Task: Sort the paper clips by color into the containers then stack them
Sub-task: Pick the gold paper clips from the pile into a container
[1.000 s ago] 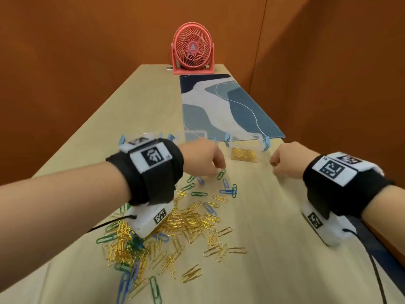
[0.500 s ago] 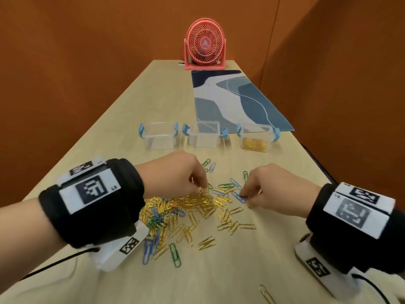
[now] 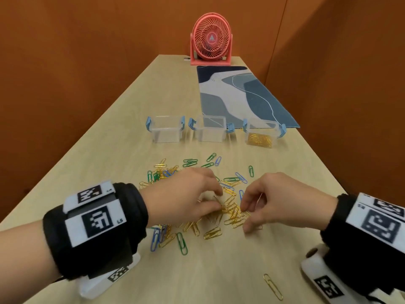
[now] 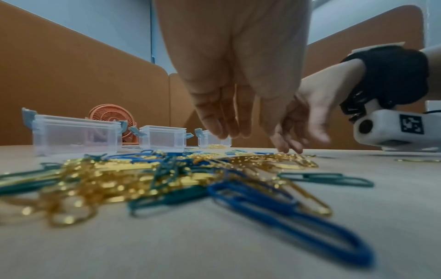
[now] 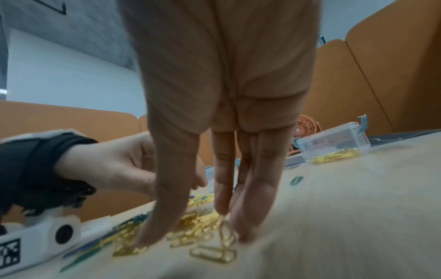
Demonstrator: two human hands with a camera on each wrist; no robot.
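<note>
Right hand: down on the gold clips, thumb and fingers reaching to the table around them, about to gather; whether any clip is truly pinched yet, I cannot tell.
Left hand: curled over the same heap from the other side, fingertips buried in it (grip hidden from above).
Clips: gold mostly in the middle, green and blue strewn at the edges, one gold stray near the table's front.
Boxes: three in a row beyond the heap; the right box holds gold, the left box and middle box look bare.
Doing it well: rake only gold together, lift a small bunch, shake off any tangled blue or green before carrying it to the right box.
Hard to see: both wrist views are blurred; fingertip contact is smeared, and the left palm blocks its own pinch.
</note>
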